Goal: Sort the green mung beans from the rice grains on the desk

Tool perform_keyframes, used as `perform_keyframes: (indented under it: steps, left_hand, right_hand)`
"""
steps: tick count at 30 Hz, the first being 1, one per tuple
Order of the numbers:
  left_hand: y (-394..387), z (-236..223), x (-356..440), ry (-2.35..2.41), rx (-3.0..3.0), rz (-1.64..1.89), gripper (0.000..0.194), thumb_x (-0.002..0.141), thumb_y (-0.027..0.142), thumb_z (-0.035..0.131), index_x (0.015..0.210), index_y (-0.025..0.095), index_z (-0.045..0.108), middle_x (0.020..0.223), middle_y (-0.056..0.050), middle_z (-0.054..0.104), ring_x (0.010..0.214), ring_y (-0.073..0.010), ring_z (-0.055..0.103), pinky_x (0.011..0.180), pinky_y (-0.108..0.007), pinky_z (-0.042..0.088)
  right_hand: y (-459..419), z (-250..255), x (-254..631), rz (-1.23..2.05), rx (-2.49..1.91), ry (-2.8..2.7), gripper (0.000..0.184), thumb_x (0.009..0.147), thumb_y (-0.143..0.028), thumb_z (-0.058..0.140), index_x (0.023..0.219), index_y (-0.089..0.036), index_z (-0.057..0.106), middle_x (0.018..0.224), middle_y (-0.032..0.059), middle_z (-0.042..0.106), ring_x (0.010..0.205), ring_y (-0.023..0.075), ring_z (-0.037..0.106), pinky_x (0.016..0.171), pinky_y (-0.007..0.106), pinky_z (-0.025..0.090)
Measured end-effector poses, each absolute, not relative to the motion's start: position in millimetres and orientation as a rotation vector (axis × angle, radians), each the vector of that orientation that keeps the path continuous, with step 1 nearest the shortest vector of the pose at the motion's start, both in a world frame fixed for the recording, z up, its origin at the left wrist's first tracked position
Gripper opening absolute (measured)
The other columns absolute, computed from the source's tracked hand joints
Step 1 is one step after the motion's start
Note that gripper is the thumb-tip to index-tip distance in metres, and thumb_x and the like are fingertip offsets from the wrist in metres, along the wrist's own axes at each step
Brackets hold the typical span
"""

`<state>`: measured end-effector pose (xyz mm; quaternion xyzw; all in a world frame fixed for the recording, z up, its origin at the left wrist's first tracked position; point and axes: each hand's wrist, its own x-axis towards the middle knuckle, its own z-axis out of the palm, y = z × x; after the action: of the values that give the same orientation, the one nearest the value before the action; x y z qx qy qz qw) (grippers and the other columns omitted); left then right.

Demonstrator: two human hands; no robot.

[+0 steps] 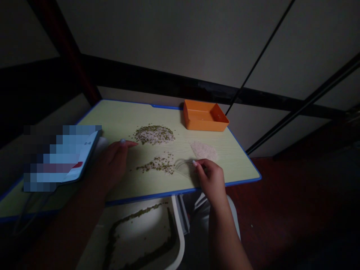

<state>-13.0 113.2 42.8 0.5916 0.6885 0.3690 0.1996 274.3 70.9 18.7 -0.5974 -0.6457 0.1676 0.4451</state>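
My right hand (212, 178) pinches a thin see-through piece with a curved rim (184, 167), its exact kind unclear. The piece rests at the right end of a spread strip of green beans mixed with pale grains (157, 164). Farther back is a larger heap of the same mix (154, 134). To the right, just beyond my right hand, lies a patch of pale grains alone (204, 150). My left hand (114, 159) hovers left of the strip, holding nothing visible. Its index finger stretches toward the heap, and its other fingers are partly hidden.
An orange open box (206, 122) stands at the back right of the blue-edged table (239, 168). A lit tablet (81, 150) leans at the left. Below the front edge sits a white tub (178, 225) with green beans along its inner edges.
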Motion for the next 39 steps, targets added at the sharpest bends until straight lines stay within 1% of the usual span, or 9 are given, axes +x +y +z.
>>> perform_keyframes:
  steps: [5,11,15,18,22,26,31,35,39]
  left_hand:
    - [118,34,-17,1.927,1.641,1.053,0.061,0.098,0.057,0.025,0.110,0.023,0.074,0.131,-0.010,0.075,0.130,-0.0310,0.066,0.126,-0.054,0.043]
    - [118,33,-18,1.901,1.647,1.079,0.060,0.098,0.058,0.027,0.110,0.023,0.075,0.125,-0.009,0.077,0.124,-0.0311,0.068,0.124,-0.056,0.045]
    - [116,36,-16,1.924,1.626,1.068,0.061,0.097,0.059,0.027,0.109,0.024,0.075,0.129,-0.009,0.077,0.127,-0.0317,0.067,0.124,-0.056,0.045]
    - [115,39,-15,1.924,1.623,1.063,0.063,0.097,0.060,0.026,0.111,0.024,0.075,0.133,-0.009,0.076,0.131,-0.0312,0.066,0.125,-0.054,0.045]
    - [115,42,-12,1.931,1.634,1.054,0.061,0.095,0.057,0.026,0.109,0.024,0.075,0.130,-0.009,0.077,0.130,-0.0308,0.067,0.125,-0.053,0.045]
    - [115,43,-11,1.935,1.633,1.062,0.063,0.095,0.058,0.025,0.111,0.024,0.076,0.130,-0.009,0.078,0.128,-0.0307,0.068,0.123,-0.053,0.048]
    - [115,38,-13,1.925,1.637,1.075,0.063,0.096,0.059,0.026,0.113,0.024,0.076,0.130,-0.008,0.078,0.128,-0.0299,0.068,0.124,-0.053,0.046]
    - [117,33,-16,1.910,1.642,1.084,0.068,0.096,0.062,0.025,0.117,0.022,0.077,0.130,-0.010,0.077,0.129,-0.0315,0.067,0.125,-0.055,0.045]
    - [117,33,-17,1.901,1.657,1.082,0.067,0.096,0.059,0.025,0.115,0.021,0.077,0.130,-0.010,0.077,0.130,-0.0312,0.067,0.126,-0.054,0.044]
  right_hand:
    - [72,18,273,0.462,-1.407,-1.594,0.028,0.094,-0.036,0.061,0.079,-0.020,0.077,0.072,0.0066,0.078,0.064,0.0194,0.067,0.063,0.028,0.045]
    - [70,18,274,0.499,-1.382,-1.558,0.026,0.093,-0.037,0.063,0.078,-0.021,0.077,0.072,0.0059,0.078,0.066,0.0197,0.068,0.063,0.029,0.046]
    - [67,18,276,0.513,-1.385,-1.554,0.026,0.093,-0.038,0.064,0.079,-0.021,0.078,0.072,0.0058,0.078,0.067,0.0201,0.067,0.062,0.028,0.046]
    - [67,17,277,0.498,-1.381,-1.567,0.026,0.093,-0.038,0.064,0.078,-0.021,0.077,0.072,0.0059,0.078,0.067,0.0205,0.068,0.063,0.029,0.046]
    - [68,15,277,0.450,-1.398,-1.580,0.027,0.094,-0.037,0.062,0.078,-0.021,0.077,0.073,0.0064,0.078,0.066,0.0210,0.069,0.064,0.030,0.047]
    - [69,15,275,0.415,-1.420,-1.594,0.027,0.095,-0.037,0.062,0.080,-0.021,0.077,0.073,0.0070,0.078,0.066,0.0217,0.070,0.064,0.031,0.047]
    - [70,15,273,0.382,-1.416,-1.616,0.027,0.095,-0.036,0.062,0.080,-0.021,0.078,0.075,0.0076,0.080,0.068,0.0228,0.071,0.066,0.032,0.048]
    - [69,16,274,0.392,-1.385,-1.632,0.026,0.095,-0.035,0.062,0.079,-0.022,0.078,0.077,0.0075,0.081,0.070,0.0229,0.073,0.069,0.032,0.049]
    - [70,17,274,0.395,-1.387,-1.647,0.026,0.095,-0.035,0.062,0.080,-0.022,0.078,0.076,0.0069,0.081,0.070,0.0226,0.074,0.068,0.032,0.049]
